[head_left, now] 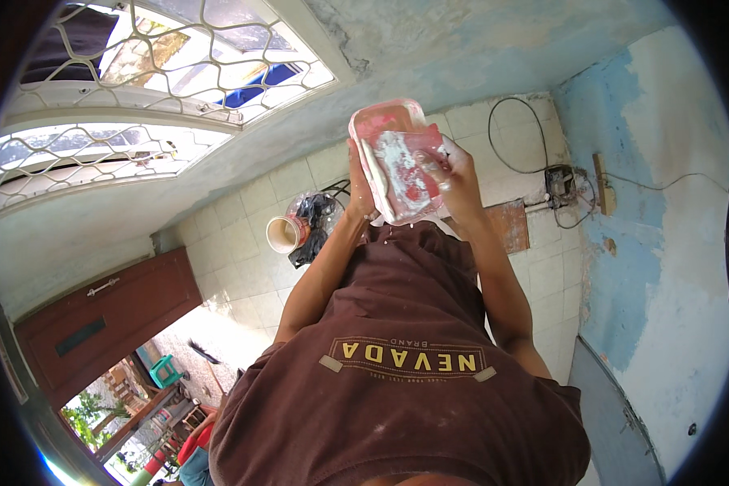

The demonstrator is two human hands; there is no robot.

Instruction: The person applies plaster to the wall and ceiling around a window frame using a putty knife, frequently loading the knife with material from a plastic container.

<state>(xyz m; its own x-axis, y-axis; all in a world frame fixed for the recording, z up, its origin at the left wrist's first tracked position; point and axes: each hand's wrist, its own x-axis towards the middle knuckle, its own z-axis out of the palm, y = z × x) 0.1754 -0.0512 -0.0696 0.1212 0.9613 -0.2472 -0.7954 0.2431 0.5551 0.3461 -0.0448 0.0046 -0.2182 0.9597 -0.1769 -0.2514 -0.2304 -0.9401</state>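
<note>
A shallow pink tray [387, 112] with rounded corners is held up in front of my body, smeared with white paste. My left hand [360, 185] supports it along its left side, fingers closed against the wall. Over the tray lies a flat, reddish scraper [431, 139], its face thickly coated with white paste. My right hand [459, 174] grips the scraper at its right side, with paste on the fingers. White drips show below the tray's lower edge.
On the tiled floor stand an open tub [283, 235] and a black plastic bag [308, 257]. A brown board [512, 227] lies near the right wall, below a looped cable [491, 134]. A grilled window [162, 61] and a brown door [109, 320] are left.
</note>
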